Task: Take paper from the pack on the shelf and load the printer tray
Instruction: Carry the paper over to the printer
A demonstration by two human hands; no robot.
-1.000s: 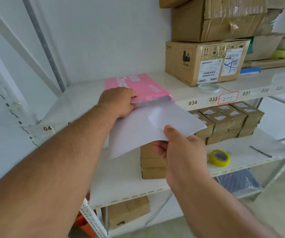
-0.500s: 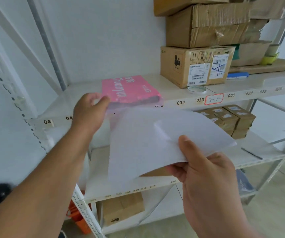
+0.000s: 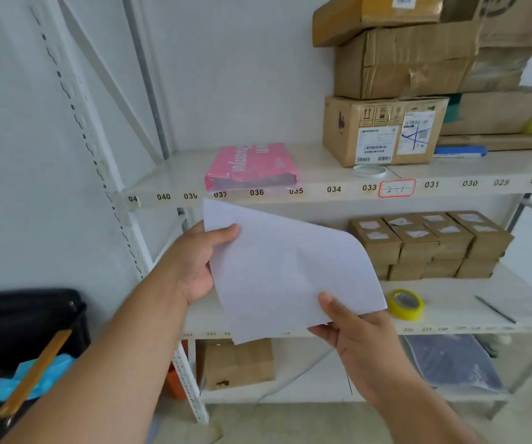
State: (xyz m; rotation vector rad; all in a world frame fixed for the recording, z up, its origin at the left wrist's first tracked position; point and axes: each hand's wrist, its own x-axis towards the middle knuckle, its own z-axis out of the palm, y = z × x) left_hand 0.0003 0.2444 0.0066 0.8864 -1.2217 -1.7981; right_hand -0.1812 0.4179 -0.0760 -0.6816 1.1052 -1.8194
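Note:
A thin stack of white paper (image 3: pixel 290 270) is held in front of the shelves, clear of the pack. My left hand (image 3: pixel 197 261) grips its upper left edge, thumb on top. My right hand (image 3: pixel 351 331) pinches its lower right corner, and the right side of the sheets curls upward. The pink paper pack (image 3: pixel 250 166) lies flat on the upper shelf (image 3: pixel 322 187), its open end facing me. No printer tray is clearly in view.
Stacked cardboard boxes (image 3: pixel 383 129) fill the upper shelf's right. Small brown boxes (image 3: pixel 428 245) and a yellow tape roll (image 3: pixel 405 304) sit on the middle shelf. A black object (image 3: pixel 27 318) with a wooden stick and blue scrap lies at the lower left. A white upright post (image 3: pixel 110 200) stands left.
The paper has come fully out of the pink pack and moved down and toward me. My left hand left the pack and took the sheets' left edge. The view pulled back.

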